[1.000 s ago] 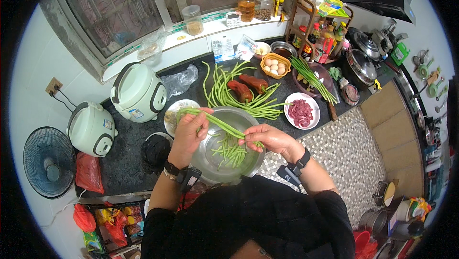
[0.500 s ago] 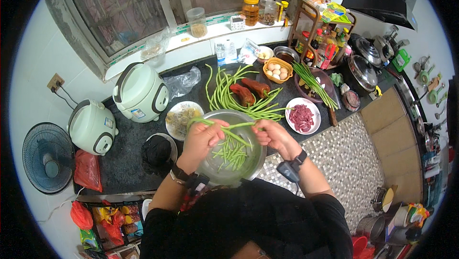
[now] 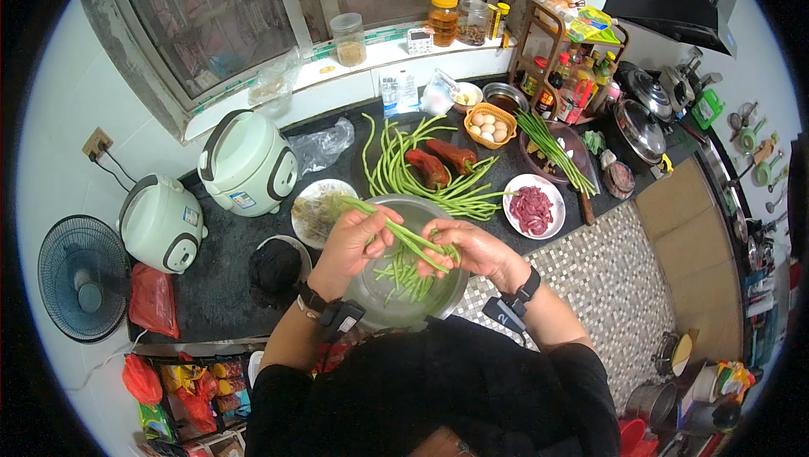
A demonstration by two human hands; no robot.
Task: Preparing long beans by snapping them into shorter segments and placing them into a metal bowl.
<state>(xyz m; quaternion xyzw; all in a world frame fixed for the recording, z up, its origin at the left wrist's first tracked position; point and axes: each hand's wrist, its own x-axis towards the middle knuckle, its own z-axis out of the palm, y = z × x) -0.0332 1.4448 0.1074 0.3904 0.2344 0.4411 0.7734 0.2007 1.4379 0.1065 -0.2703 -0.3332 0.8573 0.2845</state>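
My left hand (image 3: 357, 242) is closed around a few long green beans (image 3: 404, 235), which slant down to the right. My right hand (image 3: 468, 248) pinches the lower end of these beans. Both hands are over a metal bowl (image 3: 366, 298) at the counter's front edge. Short bean pieces (image 3: 409, 278) lie in the bowl. Behind it, a heap of whole long beans (image 3: 385, 172) curls around two dark red peppers (image 3: 430, 172). Bands with small devices sit on both my wrists.
Left of the bowl are a plate of pale food (image 3: 313, 214), a black bundle (image 3: 275, 268) and two rice cookers (image 3: 246, 162). To the right are a plate of sliced meat (image 3: 533, 209), a knife (image 3: 586, 207), scallions (image 3: 554, 150) and an egg basket (image 3: 490, 126).
My right hand has moved left and down, nearer my left hand. The beans, earlier stretched nearly level between my hands, now slant downward to the right.
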